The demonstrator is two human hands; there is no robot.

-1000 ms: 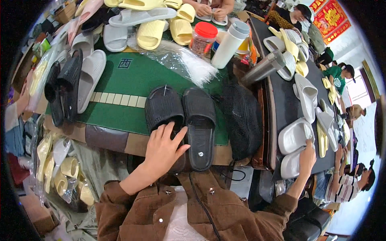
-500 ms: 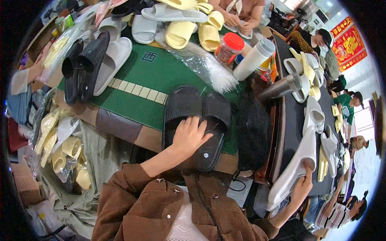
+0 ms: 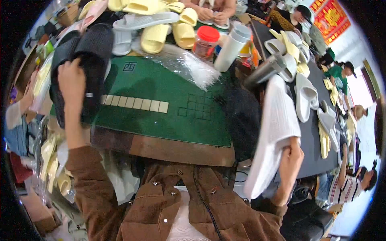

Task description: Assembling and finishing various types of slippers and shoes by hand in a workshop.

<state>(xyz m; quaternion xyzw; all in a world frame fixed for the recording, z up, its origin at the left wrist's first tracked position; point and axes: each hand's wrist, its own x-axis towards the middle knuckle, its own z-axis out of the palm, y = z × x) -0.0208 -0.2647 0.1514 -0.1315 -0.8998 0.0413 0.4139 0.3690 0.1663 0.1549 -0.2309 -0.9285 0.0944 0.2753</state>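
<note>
At the left end of the green mat (image 3: pixel 148 84), my left hand (image 3: pixel 72 82) is closed on a pair of black slippers (image 3: pixel 96 46), fingers at their straps. The slippers lie side by side and cover part of what is behind them. On the right, my right hand (image 3: pixel 292 160) grips a white slipper (image 3: pixel 277 116) that stands tilted, toe upward, beside the dark side table (image 3: pixel 311 152). The fingers of that hand are partly hidden inside its strap.
Yellow and grey slippers (image 3: pixel 155 38) pile up at the back. A red-lidded jar (image 3: pixel 206 42), a white bottle (image 3: pixel 231 50) and a steel flask (image 3: pixel 265 70) stand at right. Bagged slippers (image 3: pixel 50 160) lie lower left. Another person's hands (image 3: pixel 213 16) are at the far edge.
My left hand has carried the black slippers from the mat's front middle to its left end. My right hand has raised the white slipper from the side table and brought it nearer, turned upright.
</note>
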